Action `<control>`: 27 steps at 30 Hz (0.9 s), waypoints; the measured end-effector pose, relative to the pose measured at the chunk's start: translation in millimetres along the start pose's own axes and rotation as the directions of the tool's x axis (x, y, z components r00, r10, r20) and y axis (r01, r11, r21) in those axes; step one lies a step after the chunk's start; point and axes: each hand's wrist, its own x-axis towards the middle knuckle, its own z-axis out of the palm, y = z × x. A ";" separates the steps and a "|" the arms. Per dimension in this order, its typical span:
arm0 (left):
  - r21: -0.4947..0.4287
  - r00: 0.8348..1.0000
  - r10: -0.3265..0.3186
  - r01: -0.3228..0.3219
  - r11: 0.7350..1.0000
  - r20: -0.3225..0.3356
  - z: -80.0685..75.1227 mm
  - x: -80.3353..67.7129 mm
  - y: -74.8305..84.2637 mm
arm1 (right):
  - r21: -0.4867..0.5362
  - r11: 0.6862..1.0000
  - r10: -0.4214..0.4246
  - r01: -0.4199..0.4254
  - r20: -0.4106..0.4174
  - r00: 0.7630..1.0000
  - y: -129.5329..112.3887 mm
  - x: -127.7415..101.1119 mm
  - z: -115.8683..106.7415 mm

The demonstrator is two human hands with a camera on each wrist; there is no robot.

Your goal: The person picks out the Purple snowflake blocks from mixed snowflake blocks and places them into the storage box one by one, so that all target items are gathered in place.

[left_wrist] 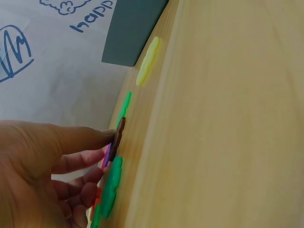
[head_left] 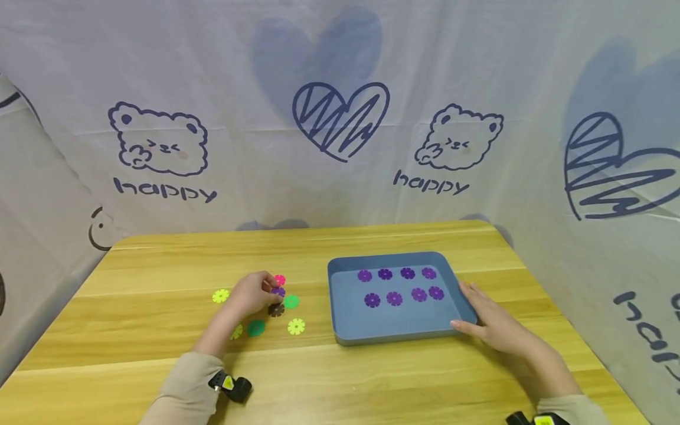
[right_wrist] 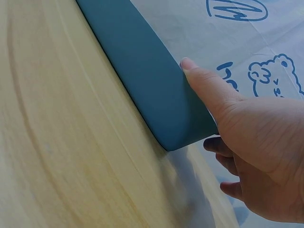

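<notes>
All places were reckoned from the blue tray (head_left: 345,333), which stood on the wooden table (head_left: 133,366). Well to the left of the tray, a loose cluster of flower-shaped discs was seen: a yellow disc (head_left: 220,296) farthest from it, a green disc (head_left: 255,327) and another yellow one (head_left: 296,326) nearer. Amid these the left hand (head_left: 254,293) was lowered, its fingers curled over a purple disc (head_left: 278,291), which lay beside a brown disc (head_left: 275,310) and a pink one (head_left: 280,280). In the left wrist view the fingertips (left_wrist: 102,137) were seen touching the purple disc's edge; whether it was truly pinched could not be told.

Inside the tray, eight purple discs (head_left: 394,298) had been laid in two rows of four, so the sorting was judged mostly done: only the one purple disc under the left hand appeared to remain outside, well left of the tray.

At the tray's right rim, the right hand (head_left: 491,321) was rested, the thumb laid along the outer wall and the fingers relaxed, steadying rather than gripping it.
</notes>
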 end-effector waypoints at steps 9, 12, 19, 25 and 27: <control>0.025 0.997 -0.072 0.073 0.997 -0.014 0.5 1.0 0.1 | 0.012 1.000 0.012 -0.012 0.014 1.000 -0.6 0.6 -0.4; 0.012 0.997 -0.075 0.075 0.997 -0.018 0.7 1.1 0.0 | 0.006 1.000 0.009 -0.009 0.010 1.000 -0.1 0.8 0.3; -0.048 0.999 -0.033 0.032 0.998 -0.028 0.3 1.6 1.2 | -0.001 1.000 0.001 -0.001 0.008 1.000 -0.1 0.7 0.3; -0.067 1.000 0.019 -0.020 0.998 -0.012 -0.3 0.3 11.1 | -0.001 1.000 0.002 -0.002 0.003 1.000 -0.3 0.1 -0.2; -0.087 0.999 0.038 -0.038 0.996 0.002 -0.7 -0.2 18.2 | -0.005 1.000 0.006 -0.006 0.004 1.000 0.0 -0.4 -0.6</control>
